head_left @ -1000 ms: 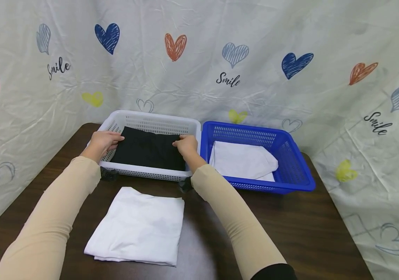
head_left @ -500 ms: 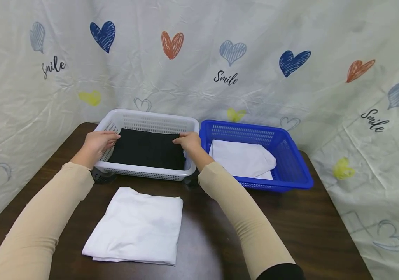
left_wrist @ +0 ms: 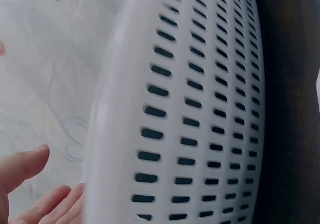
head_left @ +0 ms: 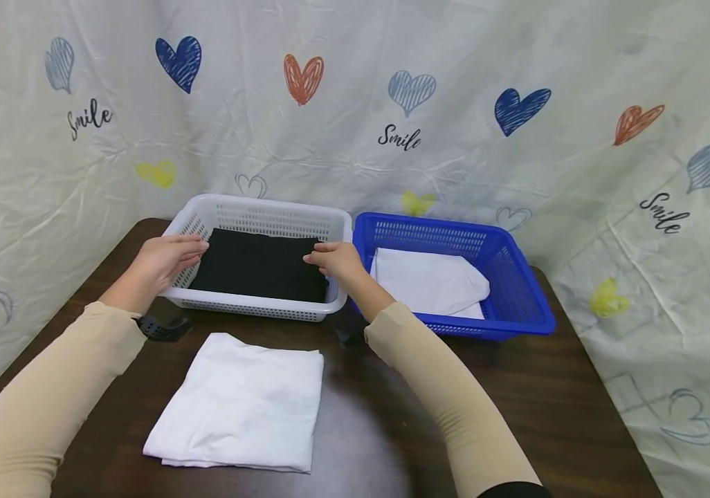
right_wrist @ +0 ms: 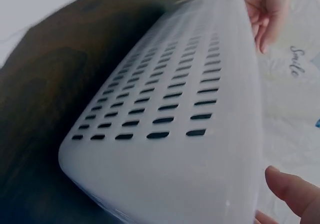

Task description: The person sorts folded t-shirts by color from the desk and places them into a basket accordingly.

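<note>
A folded black cloth (head_left: 260, 266) lies flat in the white perforated basket (head_left: 268, 306). My left hand (head_left: 168, 259) hovers over the basket's left side, fingertips right by the cloth's upper left corner. In the left wrist view its thumb (left_wrist: 27, 165) stands apart from the fingers, with nothing between them. Over the right side is my right hand (head_left: 341, 263), its fingertips overlapping the cloth's upper right corner in the head view. Thumb and fingers are spread in the right wrist view too, where the basket wall (right_wrist: 150, 114) hides part of the hand.
To the right, a blue basket (head_left: 523, 319) holds folded white cloth (head_left: 426, 280). Another folded white cloth (head_left: 243, 401) lies in front on the dark wooden table (head_left: 517, 408). Behind the baskets hangs a pale curtain (head_left: 355, 41) printed with hearts.
Both hands have drawn slightly outward and back from the black cloth, the left one more. The black cloth's top edge lies straighter than before. The view has shifted slightly.
</note>
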Motion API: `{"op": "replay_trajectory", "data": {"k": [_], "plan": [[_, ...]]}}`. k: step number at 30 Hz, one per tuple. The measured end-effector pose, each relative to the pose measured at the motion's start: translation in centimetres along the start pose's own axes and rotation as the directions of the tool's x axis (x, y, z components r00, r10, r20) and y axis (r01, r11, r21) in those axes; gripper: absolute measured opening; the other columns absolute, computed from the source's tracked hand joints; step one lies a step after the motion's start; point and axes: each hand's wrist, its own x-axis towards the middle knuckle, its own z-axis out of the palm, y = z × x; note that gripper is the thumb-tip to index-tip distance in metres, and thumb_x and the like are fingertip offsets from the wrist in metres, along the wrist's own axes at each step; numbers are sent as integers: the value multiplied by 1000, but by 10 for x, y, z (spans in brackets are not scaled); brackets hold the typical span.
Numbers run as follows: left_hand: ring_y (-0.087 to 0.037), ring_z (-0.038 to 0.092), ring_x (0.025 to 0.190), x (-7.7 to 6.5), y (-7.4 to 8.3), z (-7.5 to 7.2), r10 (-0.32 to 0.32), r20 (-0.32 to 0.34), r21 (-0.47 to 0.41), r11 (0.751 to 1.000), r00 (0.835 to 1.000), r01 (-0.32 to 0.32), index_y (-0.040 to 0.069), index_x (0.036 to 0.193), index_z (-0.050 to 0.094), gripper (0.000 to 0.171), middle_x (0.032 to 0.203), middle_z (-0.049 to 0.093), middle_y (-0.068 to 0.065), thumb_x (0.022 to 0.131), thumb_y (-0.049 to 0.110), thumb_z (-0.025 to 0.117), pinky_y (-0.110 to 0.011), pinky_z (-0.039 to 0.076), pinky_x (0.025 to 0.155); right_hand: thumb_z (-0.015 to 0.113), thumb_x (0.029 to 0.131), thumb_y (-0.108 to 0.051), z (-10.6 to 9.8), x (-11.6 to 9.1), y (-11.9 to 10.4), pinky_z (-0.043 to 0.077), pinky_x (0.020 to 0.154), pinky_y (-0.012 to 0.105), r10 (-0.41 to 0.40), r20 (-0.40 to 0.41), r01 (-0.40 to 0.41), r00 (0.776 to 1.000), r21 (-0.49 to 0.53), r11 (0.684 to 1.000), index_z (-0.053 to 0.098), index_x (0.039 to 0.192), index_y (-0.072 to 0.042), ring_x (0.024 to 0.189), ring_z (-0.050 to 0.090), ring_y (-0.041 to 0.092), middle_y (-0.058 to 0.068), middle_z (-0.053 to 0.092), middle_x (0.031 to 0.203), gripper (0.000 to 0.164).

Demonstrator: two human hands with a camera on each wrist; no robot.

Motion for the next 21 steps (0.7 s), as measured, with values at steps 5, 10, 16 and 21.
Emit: {"op": "replay_trajectory", "data": {"k": [5, 10, 16, 21], "plan": [[7, 67, 82, -15, 1, -2, 22, 76, -46, 999, 997, -18, -1, 149, 38, 61, 85, 69, 21, 96, 14, 65, -14, 55, 87, 71, 92, -18, -1, -9, 2, 46, 111, 38, 1, 56, -3, 998, 42, 999, 55, 141, -4, 131, 58, 26, 12, 58, 142, 53], [5, 69, 86, -30, -1, -2, 54, 142, -106, 994, 988, -39, 6, 131, 48, 40, 90, 73, 19, 96, 14, 66, -14, 56, 84, 71, 92, -19, -2, -20, 3, 48, 109, 37, -36, 85, 29, 996, 76, 997, 56, 140, -5, 131, 58, 26, 12, 61, 139, 51], [2, 71, 89, -46, -7, -3, 89, 167, -161, 985, 982, -62, 11, 120, 59, 28, 94, 75, 15, 94, 13, 68, -15, 56, 83, 69, 94, -20, -10, -42, 6, 46, 110, 37, -84, 150, 62, 985, 143, 988, 56, 140, -7, 132, 56, 25, 10, 63, 138, 49], [-1, 72, 94, -56, -13, -4, 115, 195, -224, 972, 974, -70, 21, 105, 68, 16, 98, 76, 11, 93, 9, 69, -17, 56, 85, 67, 95, -17, -23, -63, 12, 44, 112, 37, -116, 179, 79, 977, 202, 976, 54, 142, -7, 133, 56, 22, 9, 60, 141, 50]]}}
